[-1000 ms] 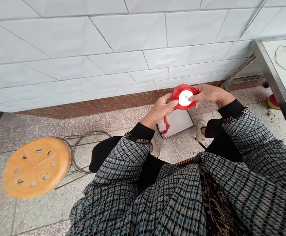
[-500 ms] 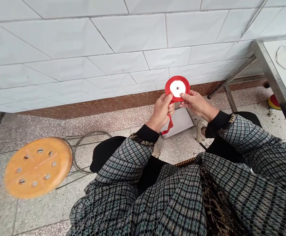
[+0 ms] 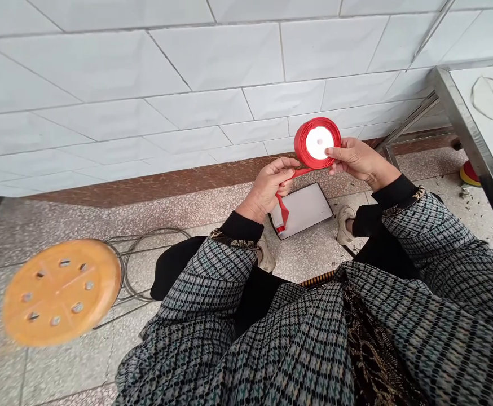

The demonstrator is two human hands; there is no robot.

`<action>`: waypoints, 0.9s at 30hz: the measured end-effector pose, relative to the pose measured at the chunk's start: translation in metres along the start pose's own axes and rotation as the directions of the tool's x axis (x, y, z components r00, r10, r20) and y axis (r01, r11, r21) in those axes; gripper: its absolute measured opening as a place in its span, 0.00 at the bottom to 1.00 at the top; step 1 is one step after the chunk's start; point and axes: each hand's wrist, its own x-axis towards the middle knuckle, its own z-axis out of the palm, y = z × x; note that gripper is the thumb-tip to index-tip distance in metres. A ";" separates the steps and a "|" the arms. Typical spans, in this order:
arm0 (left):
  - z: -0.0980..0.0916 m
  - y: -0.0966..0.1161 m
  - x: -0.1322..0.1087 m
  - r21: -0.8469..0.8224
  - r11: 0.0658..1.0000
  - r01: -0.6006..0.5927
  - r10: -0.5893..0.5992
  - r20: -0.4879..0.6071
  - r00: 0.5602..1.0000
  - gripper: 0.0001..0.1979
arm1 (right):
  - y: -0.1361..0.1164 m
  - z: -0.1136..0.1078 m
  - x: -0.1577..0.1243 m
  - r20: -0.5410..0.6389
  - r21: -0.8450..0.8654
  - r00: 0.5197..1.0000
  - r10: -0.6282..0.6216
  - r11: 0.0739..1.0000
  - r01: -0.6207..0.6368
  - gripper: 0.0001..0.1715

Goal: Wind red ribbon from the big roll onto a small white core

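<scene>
A roll of red ribbon (image 3: 299, 144) with a white centre is held up in front of the tiled wall. My right hand (image 3: 354, 158) grips its lower right edge, the thumb resting on the white face. My left hand (image 3: 272, 185) is closed on the loose ribbon (image 3: 303, 172) that leads off the bottom of the roll, with a short stretch between the two hands. Below my left hand the ribbon's tail (image 3: 283, 214) hangs down over a white box (image 3: 308, 210) on the floor. The left fingertips are partly hidden behind that hand.
An orange round stool (image 3: 66, 282) with holes in its seat lies tipped on the floor at the left, its wire legs toward me. A metal-framed table (image 3: 462, 113) with a wire loop (image 3: 475, 90) on top stands at the right. A red and yellow object (image 3: 470, 175) is beneath it.
The roll has moved up and to the right with my right hand. My left hand has come off the roll and moved left, and ribbon now stretches between them.
</scene>
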 end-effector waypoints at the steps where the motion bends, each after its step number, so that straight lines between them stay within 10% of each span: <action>1: 0.000 0.002 -0.001 0.003 1.000 0.007 -0.007 0.004 1.000 0.10 | 0.001 -0.001 0.001 0.002 -0.026 1.000 -0.004 1.000 0.004 0.24; 21: 0.002 0.017 -0.003 0.189 0.976 0.111 -0.127 0.073 0.989 0.17 | -0.015 0.001 -0.006 0.240 -0.368 0.962 0.127 0.929 -0.030 0.14; 27: 0.009 0.001 0.001 -0.013 0.999 0.050 -0.051 -0.072 0.996 0.13 | 0.012 0.022 -0.001 0.032 -0.086 0.999 0.031 0.996 -0.028 0.15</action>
